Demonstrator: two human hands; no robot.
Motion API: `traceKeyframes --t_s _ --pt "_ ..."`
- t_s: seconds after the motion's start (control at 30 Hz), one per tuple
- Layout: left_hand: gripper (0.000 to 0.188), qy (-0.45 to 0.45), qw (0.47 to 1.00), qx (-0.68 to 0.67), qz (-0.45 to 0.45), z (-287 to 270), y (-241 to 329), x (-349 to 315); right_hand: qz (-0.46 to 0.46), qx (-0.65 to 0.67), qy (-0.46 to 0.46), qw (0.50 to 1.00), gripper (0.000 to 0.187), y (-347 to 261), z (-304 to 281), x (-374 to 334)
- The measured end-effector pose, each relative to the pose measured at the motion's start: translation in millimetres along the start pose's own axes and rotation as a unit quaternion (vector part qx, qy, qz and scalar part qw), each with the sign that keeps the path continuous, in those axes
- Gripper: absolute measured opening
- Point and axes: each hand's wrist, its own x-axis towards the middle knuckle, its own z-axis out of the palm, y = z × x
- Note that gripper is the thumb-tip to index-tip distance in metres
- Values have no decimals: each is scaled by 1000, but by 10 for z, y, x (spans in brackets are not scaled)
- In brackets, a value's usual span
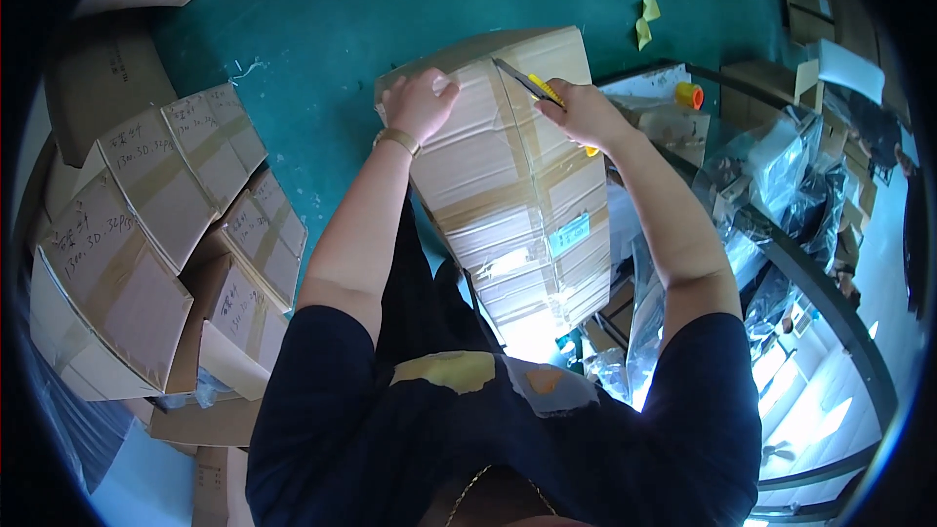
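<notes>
One yellow-and-black utility knife (540, 89) grasped in right hand (588, 117), over one taped carton (480, 176) bearing one blue label (570, 232); left hand (422, 105) on carton, can't tell if gripping.

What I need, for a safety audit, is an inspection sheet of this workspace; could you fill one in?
Surface: green floor, two yellow scraps lying on it.
Job's things: taped carton; yellow-and-black utility knife, tip by the carton's taped seam, contact unclear.
Clutter: crumpled clear plastic and an orange roll at right.
Grips: left grip on the carton's far left part; right grip closed around the knife.
Cables: nothing seen.
Surroundings: other taped cartons piled at left; dark curved rail at right.
</notes>
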Motion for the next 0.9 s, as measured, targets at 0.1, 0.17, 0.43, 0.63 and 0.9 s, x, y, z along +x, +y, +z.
traceKeyframes --t_s 0.1,0.17,0.43,0.63,0.9 --pt "41 -2 1000 3 -20 -16 36 0 8 -62 -7 998 33 -84 110 -164" --pt "48 -24 999 6 -32 -24 57 -13 15 -108 -41 993 30 -1 336 -304" --pt "70 -25 995 -82 -47 47 -98 114 72 -47 -40 996 29 363 1021 -1268" --pt "62 38 941 -330 -67 62 -80 30 139 -27 -111 984 29 697 1777 -2066" --pt "57 65 884 -456 -80 -49 12 -91 220 -27 -217 951 28 1104 2621 -3009"
